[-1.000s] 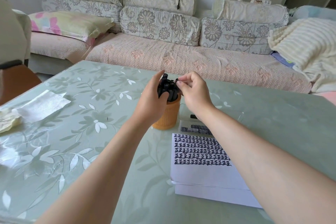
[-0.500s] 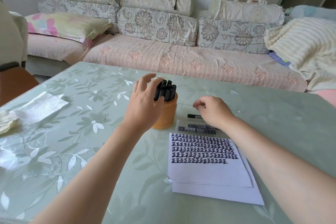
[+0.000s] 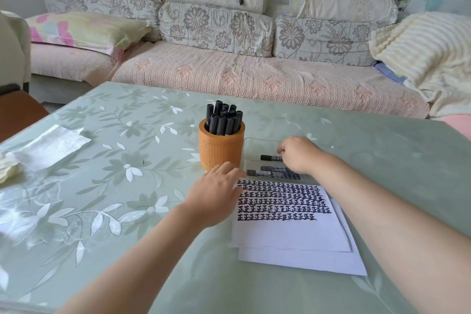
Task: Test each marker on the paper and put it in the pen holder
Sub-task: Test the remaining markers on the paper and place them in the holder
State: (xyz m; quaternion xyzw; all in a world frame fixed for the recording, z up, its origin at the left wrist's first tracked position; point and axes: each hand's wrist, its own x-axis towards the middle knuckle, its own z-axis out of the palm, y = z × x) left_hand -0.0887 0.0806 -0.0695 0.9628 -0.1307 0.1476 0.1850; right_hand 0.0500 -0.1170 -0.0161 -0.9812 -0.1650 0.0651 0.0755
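An orange pen holder [image 3: 221,150] stands mid-table, packed with several black markers [image 3: 224,118]. To its right is a clear plastic tray [image 3: 257,142] holding black markers; one marker [image 3: 270,158] lies across it. My right hand [image 3: 300,154] reaches into the tray with its fingers curled at that marker's right end; whether they grip it is hidden. My left hand [image 3: 216,192] lies flat with straight fingers on the top left corner of the paper [image 3: 293,234], which is covered in rows of black test marks.
The green floral table [image 3: 127,186] bears a white tissue [image 3: 48,146] at the far left. A sofa [image 3: 229,69] with cushions and a blanket runs along the far side. A brown chair [image 3: 17,112] stands at the left edge.
My left hand left the pen holder and came down onto the paper's corner. My right hand went from the holder's top down into the clear tray.
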